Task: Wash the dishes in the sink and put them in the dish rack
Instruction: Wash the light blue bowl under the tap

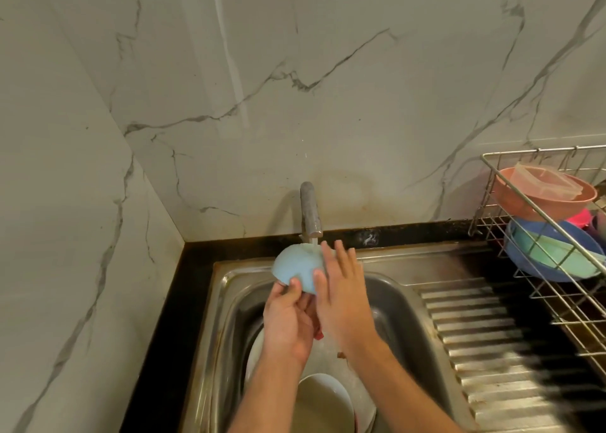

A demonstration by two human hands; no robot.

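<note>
From your head camera, your left hand (288,321) grips the upturned blue bowl (296,268) by its rim under the running tap (310,211) above the sink (403,304), while your right hand (341,295) lies on it with fingers (341,255) straight and slightly apart, the dish rack (541,255) well to the right.

Home kitchen: steel sink (387,262), tap (310,209), dish rack (537,209).

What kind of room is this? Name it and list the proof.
Most likely a home kitchen: a steel sink with a running tap, a wire dish rack of plastic bowls, and marble-look wall tiles.
</note>
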